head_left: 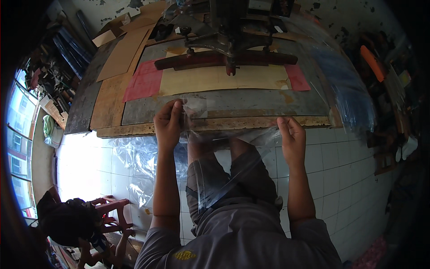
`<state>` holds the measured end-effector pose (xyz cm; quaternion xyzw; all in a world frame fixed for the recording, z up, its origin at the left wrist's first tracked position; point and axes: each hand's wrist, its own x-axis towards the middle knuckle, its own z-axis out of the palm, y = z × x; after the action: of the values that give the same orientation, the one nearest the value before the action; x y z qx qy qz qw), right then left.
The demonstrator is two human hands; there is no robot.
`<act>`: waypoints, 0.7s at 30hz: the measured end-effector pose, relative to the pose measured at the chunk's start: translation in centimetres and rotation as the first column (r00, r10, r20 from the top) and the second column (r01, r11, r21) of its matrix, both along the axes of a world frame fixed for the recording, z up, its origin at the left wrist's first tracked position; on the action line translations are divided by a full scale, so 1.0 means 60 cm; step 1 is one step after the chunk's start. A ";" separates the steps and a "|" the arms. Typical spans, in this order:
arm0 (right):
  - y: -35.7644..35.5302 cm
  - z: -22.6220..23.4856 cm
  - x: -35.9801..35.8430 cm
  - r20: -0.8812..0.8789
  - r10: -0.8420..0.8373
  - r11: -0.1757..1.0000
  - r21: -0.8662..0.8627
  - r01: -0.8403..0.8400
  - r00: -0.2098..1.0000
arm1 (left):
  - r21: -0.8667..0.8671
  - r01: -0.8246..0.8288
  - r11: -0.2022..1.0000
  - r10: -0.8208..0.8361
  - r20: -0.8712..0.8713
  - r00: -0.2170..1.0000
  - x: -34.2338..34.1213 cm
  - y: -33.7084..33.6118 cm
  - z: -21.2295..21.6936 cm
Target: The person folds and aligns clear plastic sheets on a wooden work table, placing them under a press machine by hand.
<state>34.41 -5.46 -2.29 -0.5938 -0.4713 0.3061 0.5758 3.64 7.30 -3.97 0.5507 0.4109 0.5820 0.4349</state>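
Now, on my remote feed, the left hand (169, 119) pinches clear plastic film (242, 172) at the bench's front edge (134, 130), the right hand (292, 136) seemingly gripping its other side, the sheet sagging between them before the shorts (265, 188). I'd call this spreading, next wanting an even, taut pull; it spans left to right, one fold slanting down leftward, long axis unclear.

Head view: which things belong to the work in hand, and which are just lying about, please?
Seem part of the work:
clear plastic film, held by left hand and right hand
dark red machine bar, probably
yellow sheet under the bar, probably

Seem just lying about:
brown cardboard, upper left
blue-tinted plastic sheeting, right
red stool, lower left
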 end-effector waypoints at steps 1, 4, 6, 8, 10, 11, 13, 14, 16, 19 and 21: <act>0.001 0.001 0.001 -0.020 -0.004 1.000 0.000 0.004 1.000 | -0.002 -0.007 1.000 0.007 -0.012 1.000 0.002 -0.001 0.004; -0.003 0.006 0.005 0.006 0.015 1.000 -0.009 -0.015 1.000 | -0.058 0.023 0.998 -0.022 0.023 0.999 0.005 -0.008 0.019; -0.005 0.006 0.010 0.028 0.034 0.999 -0.001 -0.034 0.999 | -0.061 0.029 0.998 -0.028 0.012 1.000 -0.003 -0.003 0.012; -0.006 0.005 0.014 0.050 0.053 0.999 0.006 -0.053 0.997 | -0.066 0.035 0.997 -0.035 0.001 0.999 -0.007 0.001 0.008; -0.008 0.006 0.017 0.008 0.075 0.997 -0.002 -0.075 0.997 | -0.060 0.069 0.996 -0.068 0.012 0.998 -0.009 0.002 0.006; -0.008 0.006 0.018 0.008 0.076 0.997 -0.002 -0.076 0.997 | -0.060 0.069 0.996 -0.068 0.012 0.998 -0.010 0.004 0.003; -0.009 0.006 0.020 0.019 0.087 0.996 -0.002 -0.087 0.996 | -0.060 0.069 0.996 -0.070 -0.004 0.998 -0.011 0.006 0.000; -0.009 0.006 0.020 0.017 0.088 0.996 -0.002 -0.088 0.996 | -0.060 0.068 0.996 -0.069 -0.005 0.998 -0.011 0.005 0.000; -0.009 0.007 0.020 0.009 0.093 0.996 -0.007 -0.093 0.996 | -0.057 0.062 0.996 -0.062 -0.008 0.998 -0.008 0.003 0.003; -0.009 0.003 0.024 0.039 0.096 0.995 -0.014 -0.095 0.995 | -0.068 0.048 0.997 -0.048 -0.002 0.999 -0.005 0.002 0.004; -0.009 0.004 0.024 0.015 0.095 0.995 -0.016 -0.095 0.995 | -0.064 0.056 0.996 -0.057 -0.007 0.998 -0.006 0.002 0.006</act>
<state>35.88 -6.00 -2.06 -0.5775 -0.5013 0.3322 0.5522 3.30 7.42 -3.60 0.5503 0.4156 0.5537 0.4668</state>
